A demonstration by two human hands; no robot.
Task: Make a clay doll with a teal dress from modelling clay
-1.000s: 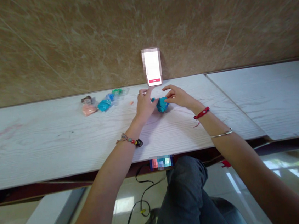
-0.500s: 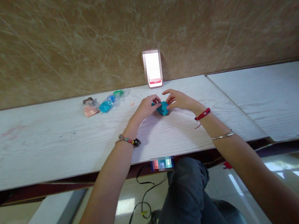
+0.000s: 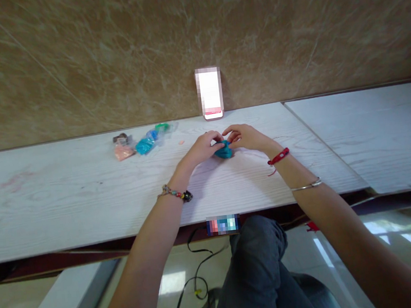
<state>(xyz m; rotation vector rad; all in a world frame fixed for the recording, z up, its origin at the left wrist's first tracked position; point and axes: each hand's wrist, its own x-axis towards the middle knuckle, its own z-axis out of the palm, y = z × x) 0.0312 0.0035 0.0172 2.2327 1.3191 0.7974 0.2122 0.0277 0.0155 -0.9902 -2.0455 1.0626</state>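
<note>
A small teal lump of clay (image 3: pixel 224 150) rests on the white wood-grain table (image 3: pixel 85 196) near its middle. My left hand (image 3: pixel 200 149) pinches the lump from the left, fingers curled onto it. From the right, my right hand (image 3: pixel 247 137) pinches the same lump, and the fingertips of both hands nearly meet over it. Most of the clay is hidden under my fingers.
Several small bags of coloured clay (image 3: pixel 141 142) lie to the left near the wall, with a tiny orange crumb (image 3: pixel 181 142) beside them. A phone (image 3: pixel 210 93) leans upright against the marble wall. A second tabletop (image 3: pixel 365 132) adjoins on the right. A black cable (image 3: pixel 193 268) hangs below.
Both hands have closed in over the teal lump: fingers that were spread a second ago now pinch it together, covering more of it.
</note>
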